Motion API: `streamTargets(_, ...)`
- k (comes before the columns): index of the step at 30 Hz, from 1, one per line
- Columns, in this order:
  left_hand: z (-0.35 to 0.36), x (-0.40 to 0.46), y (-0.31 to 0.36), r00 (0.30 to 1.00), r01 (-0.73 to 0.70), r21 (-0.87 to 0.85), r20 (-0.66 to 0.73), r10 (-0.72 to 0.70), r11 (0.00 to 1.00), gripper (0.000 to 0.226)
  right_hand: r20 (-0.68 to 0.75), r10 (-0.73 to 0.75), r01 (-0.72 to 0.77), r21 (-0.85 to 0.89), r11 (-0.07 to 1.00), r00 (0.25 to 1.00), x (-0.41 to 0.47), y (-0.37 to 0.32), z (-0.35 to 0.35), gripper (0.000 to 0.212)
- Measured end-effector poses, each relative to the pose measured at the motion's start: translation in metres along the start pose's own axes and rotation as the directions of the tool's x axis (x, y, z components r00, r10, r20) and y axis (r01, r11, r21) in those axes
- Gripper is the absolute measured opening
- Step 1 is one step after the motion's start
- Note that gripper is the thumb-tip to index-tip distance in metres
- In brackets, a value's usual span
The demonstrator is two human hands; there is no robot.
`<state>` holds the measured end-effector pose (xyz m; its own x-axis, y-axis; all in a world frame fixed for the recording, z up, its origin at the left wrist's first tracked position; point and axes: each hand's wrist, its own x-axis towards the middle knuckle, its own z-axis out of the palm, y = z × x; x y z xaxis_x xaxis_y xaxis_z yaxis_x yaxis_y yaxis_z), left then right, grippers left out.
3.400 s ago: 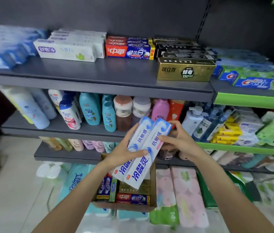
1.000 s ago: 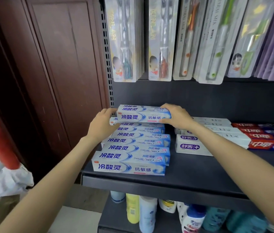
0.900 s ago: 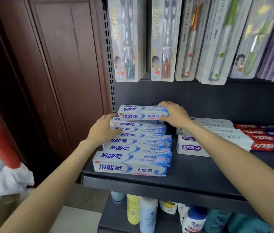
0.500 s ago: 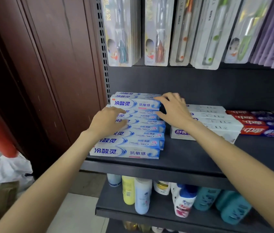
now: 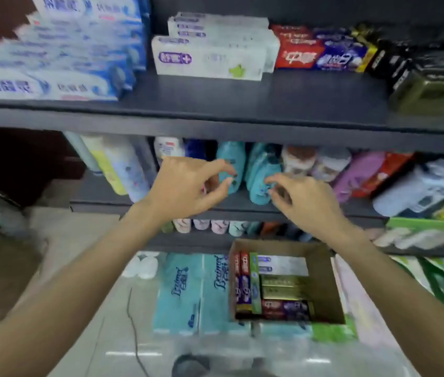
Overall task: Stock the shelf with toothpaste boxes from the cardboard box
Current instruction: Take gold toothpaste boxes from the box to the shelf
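Cardboard forms the open box (image 5: 324, 281) that sits low in the head view, resting on packs of tissue (image 5: 185, 289) below the shelving, its mouth facing up so the contents can be lifted straight out. Inside it, toothpaste boxes (image 5: 283, 291) remain: red and purple ones stand on edge along the left wall, gold and white ones lie flat beside them, with bare cardboard showing on the right. Both hands hang above the box, in front of the bottle shelf (image 5: 215, 206). The left hand (image 5: 185, 187) has its fingers loosely curled, thumb and forefinger apart, and holds nothing; the right hand (image 5: 305, 200) is likewise relaxed and empty, its fingers bent downward. Their position over the box suggests a reach for the next boxes, though nothing is touched yet. On the upper shelf (image 5: 242, 96) the stock lies in rows by brand: a blue and white stack (image 5: 52, 61) at the left, white boxes (image 5: 210, 50) next, then red and blue boxes (image 5: 321, 53) and dark and gold boxes (image 5: 430, 77) at the right, labels facing outward so shoppers can read them. Much of the shelf front is bare, and the box is far from empty, so the stocking looks only partly done
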<state>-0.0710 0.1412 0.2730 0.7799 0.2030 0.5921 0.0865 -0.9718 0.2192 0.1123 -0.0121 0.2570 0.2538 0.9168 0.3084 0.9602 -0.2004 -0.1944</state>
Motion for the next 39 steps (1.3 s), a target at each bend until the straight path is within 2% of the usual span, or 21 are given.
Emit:
streamTargets(1, 0.028, -0.011, 0.012, 0.994, 0.069, -0.030, 0.081, -0.066, 0.997, 0.028, 0.145, 0.039, -0.034, -0.039, 0.999, 0.989, -0.023, 0.018, 0.012, 0.023)
streamTargets(3, 0.087, -0.034, 0.034, 0.931, 0.261, -0.071, 0.282, -0.232, 0.963, 0.043, 0.417, 0.131, -0.096, -0.102, 0.990, 0.900, -0.068, 0.056, 0.040, 0.029)
streamTargets(5, 0.146, -0.058, 0.049, 0.803, 0.423, -0.033, 0.477, -0.358, 0.905, 0.048, 0.572, 0.191, -0.147, -0.123, 0.981, 0.798, -0.110, 0.091, 0.069, 0.031)
streamTargets(6, 0.173, -0.070, 0.054, 0.732, 0.492, -0.009, 0.546, -0.408, 0.871, 0.041, 0.617, 0.215, -0.177, -0.124, 0.976, 0.757, -0.128, 0.106, 0.082, 0.031)
streamTargets(8, 0.220, -0.092, 0.066, 0.621, 0.594, 0.022, 0.622, -0.476, 0.804, 0.029, 0.670, 0.249, -0.245, -0.103, 0.964, 0.699, -0.158, 0.133, 0.108, 0.033)
streamTargets(9, 0.241, -0.101, 0.070, 0.584, 0.621, 0.042, 0.641, -0.497, 0.783, 0.030, 0.685, 0.254, -0.269, -0.088, 0.959, 0.682, -0.169, 0.144, 0.120, 0.033)
streamTargets(13, 0.314, -0.132, 0.081, 0.438, 0.679, 0.155, 0.698, -0.566, 0.718, 0.041, 0.697, 0.243, -0.301, -0.040, 0.953, 0.675, -0.193, 0.172, 0.181, 0.037)
streamTargets(17, 0.369, -0.158, 0.073, 0.313, 0.656, 0.322, 0.708, -0.634, 0.683, 0.055, 0.740, 0.206, -0.235, -0.066, 0.970, 0.641, -0.195, 0.187, 0.250, 0.051)
streamTargets(21, 0.401, -0.180, 0.060, 0.201, 0.701, 0.443, 0.628, -0.751, 0.558, 0.071, 0.768, 0.175, -0.102, -0.143, 0.984, 0.616, -0.194, 0.193, 0.308, 0.072)
streamTargets(24, 0.418, -0.193, 0.057, 0.205, 0.687, 0.453, 0.630, -0.749, 0.569, 0.071, 0.804, 0.187, 0.006, -0.231, 0.973, 0.564, -0.200, 0.198, 0.343, 0.092)
streamTargets(27, 0.428, -0.200, 0.059, 0.256, 0.651, 0.451, 0.626, -0.737, 0.610, 0.080, 0.813, 0.241, 0.015, -0.293, 0.956, 0.530, -0.203, 0.203, 0.361, 0.096)
streamTargets(31, 0.433, -0.204, 0.062, 0.252, 0.602, 0.485, 0.638, -0.727, 0.635, 0.103, 0.798, 0.165, 0.101, -0.272, 0.957, 0.580, -0.199, 0.204, 0.367, 0.083)
streamTargets(36, 0.432, -0.204, 0.062, 0.265, 0.597, 0.477, 0.641, -0.720, 0.645, 0.104, 0.802, 0.122, 0.070, -0.200, 0.977, 0.584, -0.197, 0.206, 0.361, 0.099)
streamTargets(39, 0.426, -0.200, 0.062, 0.248, 0.695, 0.386, 0.664, -0.705, 0.607, 0.100, 0.779, 0.080, 0.084, -0.168, 0.982, 0.622, -0.194, 0.201, 0.341, 0.102)
